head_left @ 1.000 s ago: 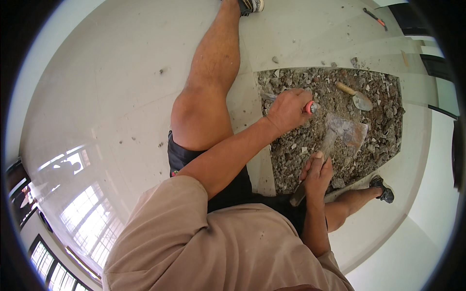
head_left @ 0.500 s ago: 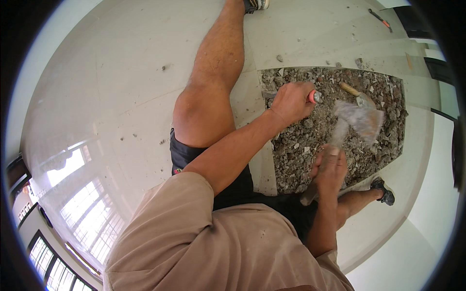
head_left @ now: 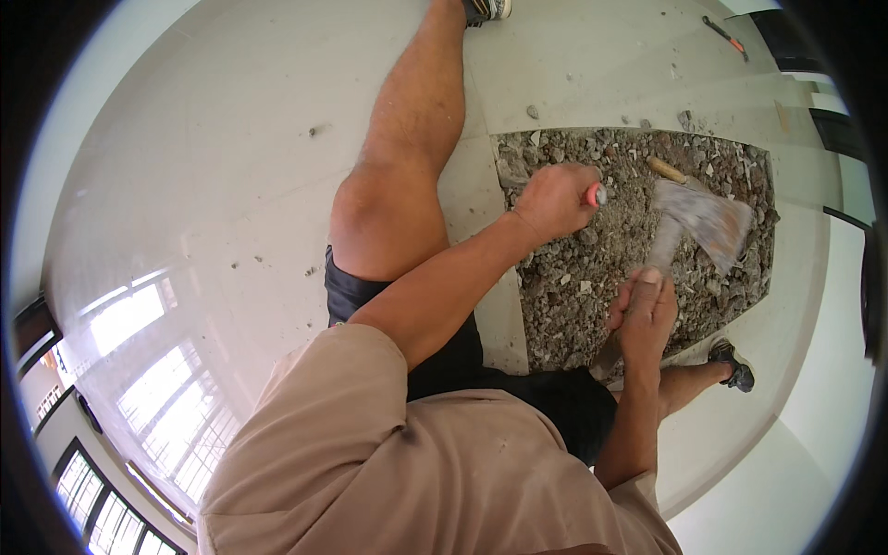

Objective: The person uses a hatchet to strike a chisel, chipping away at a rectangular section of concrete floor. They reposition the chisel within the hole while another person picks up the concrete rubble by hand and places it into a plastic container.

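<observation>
My left hand [head_left: 555, 202] is closed round a chisel [head_left: 597, 194] over the left part of a broken-out patch of floor; only the chisel's pinkish-red grip end and grey metal top show, the rest being hidden by the fist. To the right, my right hand [head_left: 645, 319] grips the wooden handle of a hammer [head_left: 705, 227]. The hammer's broad head is smeared by motion and sits apart from the chisel, to its right. Grey rubble [head_left: 573, 328] fills the patch beneath both hands. Partly behind the hammer head lies a trowel with a wooden handle [head_left: 666, 169].
Pale glossy floor tiles [head_left: 250, 129] surround the rubble, with loose chips on them. My bare left leg [head_left: 407, 148] stretches out at left, and my right shoe [head_left: 733, 365] rests by the patch's lower right corner. A tool with an orange-and-black handle [head_left: 726, 39] lies far right.
My right hand and the hammer have shifted a little to the right, away from the chisel. My left hand with the chisel has dropped slightly lower in view.
</observation>
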A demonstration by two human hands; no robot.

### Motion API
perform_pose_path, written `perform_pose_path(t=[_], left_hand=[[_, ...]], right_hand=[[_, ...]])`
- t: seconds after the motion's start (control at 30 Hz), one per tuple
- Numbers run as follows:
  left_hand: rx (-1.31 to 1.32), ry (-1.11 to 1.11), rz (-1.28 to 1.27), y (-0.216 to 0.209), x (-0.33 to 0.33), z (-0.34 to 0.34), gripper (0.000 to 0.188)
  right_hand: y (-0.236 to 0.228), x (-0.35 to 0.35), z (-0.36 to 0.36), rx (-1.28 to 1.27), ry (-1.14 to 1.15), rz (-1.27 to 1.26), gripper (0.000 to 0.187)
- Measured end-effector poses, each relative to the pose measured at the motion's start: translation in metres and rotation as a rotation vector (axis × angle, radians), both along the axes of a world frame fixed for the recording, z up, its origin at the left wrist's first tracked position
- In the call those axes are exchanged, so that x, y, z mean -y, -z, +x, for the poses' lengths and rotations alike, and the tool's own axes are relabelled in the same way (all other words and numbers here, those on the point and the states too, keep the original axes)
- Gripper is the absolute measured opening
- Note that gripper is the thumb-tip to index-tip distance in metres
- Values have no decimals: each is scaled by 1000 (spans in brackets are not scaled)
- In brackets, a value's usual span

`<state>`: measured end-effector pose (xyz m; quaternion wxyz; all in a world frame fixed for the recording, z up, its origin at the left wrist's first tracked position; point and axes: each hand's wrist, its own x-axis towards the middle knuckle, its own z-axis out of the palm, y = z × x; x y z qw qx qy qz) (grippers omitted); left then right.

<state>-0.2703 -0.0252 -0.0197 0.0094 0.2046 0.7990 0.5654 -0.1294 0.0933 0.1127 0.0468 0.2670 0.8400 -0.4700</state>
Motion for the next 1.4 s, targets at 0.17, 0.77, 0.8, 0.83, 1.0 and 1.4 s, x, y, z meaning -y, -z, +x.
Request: perform_pose_path(t=[0.17,0.77,0.8,0.83,1.0,1.4], left_hand=[[-179,123,45,-23,-2,-4,21],[-26,-78,18,-15,12,-32,16],[-25,-80,17,-16,11,-33,16],[-29,-76,23,-17,11,-33,16],[4,-70,21,-20,14,-36,15],[59,-138,53,-17,15,-48,12]], right_hand=[[2,4,7,-124,186,-161,35],[14,9,7,-64,129,-201,37],[14,9,6,-62,126,-203,37],[14,10,5,-68,125,-189,37],[14,10,2,-76,91,-172,37],[-14,8,-27,-112,59,-70,39]])
